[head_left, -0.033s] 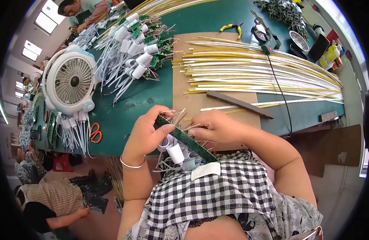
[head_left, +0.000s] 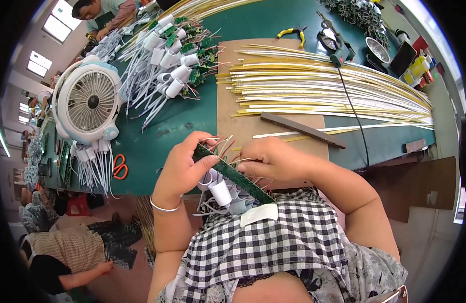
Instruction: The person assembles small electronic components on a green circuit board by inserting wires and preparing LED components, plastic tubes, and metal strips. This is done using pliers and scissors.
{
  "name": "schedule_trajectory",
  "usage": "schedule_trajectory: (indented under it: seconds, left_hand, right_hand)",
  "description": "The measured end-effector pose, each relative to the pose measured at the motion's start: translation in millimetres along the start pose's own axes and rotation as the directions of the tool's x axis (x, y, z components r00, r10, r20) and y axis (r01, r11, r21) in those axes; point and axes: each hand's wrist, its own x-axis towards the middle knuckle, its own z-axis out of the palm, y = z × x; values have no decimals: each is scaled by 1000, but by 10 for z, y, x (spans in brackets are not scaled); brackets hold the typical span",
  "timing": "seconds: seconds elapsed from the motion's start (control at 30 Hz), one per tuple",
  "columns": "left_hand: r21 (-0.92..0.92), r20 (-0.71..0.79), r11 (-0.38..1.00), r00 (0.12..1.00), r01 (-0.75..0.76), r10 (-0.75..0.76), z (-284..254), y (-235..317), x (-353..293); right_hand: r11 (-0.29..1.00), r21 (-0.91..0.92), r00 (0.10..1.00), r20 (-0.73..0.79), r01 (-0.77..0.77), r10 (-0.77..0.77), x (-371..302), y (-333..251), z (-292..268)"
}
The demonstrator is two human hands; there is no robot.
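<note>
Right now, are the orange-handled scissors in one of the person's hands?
No, the scissors lie on the green table, left of the left hand.

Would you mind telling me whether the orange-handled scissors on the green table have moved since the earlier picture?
No. The orange-handled scissors lie in the same spot by the table's near edge, just below the white fan, as before.

**Around my bench**

I see a white fan (head_left: 87, 103) at my left on the green table (head_left: 192, 121), orange scissors (head_left: 120, 166) just below it. A heap of white caps with wires (head_left: 167, 55) lies beyond. Yellow strips (head_left: 334, 88) fan out across a brown board (head_left: 243, 126), a dark bar (head_left: 301, 130) beneath them. Yellow pliers (head_left: 292, 32) sit farther back.
</note>
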Motion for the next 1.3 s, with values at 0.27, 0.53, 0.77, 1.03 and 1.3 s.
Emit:
schedule_trajectory:
  seconds: [0.27,0.53,0.77,1.03,1.3]
  left_hand:
    - [-141,-40,990,999,-19,13,-93,-276,-182]
    - [-180,-44,984,999,8,-17,-27,-214,-102]
    - [-164,-12,985,999,-45,44,-162,-270,-241]
    - [-224,-50,873,900,-433,434,-276,-233,-241]
    - [-318,29,948,999,-32,44,-236,-176,-222]
  right_hand:
    - [734,668,992,92,-125,85,-260,149,104]
    - [999,19,944,-325,-48,51,-287,51,601]
    - [920,328,872,-489,214,-28,-433,84,42]
    - [798,582,975,220,-155,29,-135,107,333]
    - [958,-246,988,77,147,-132,-110,-12,54]
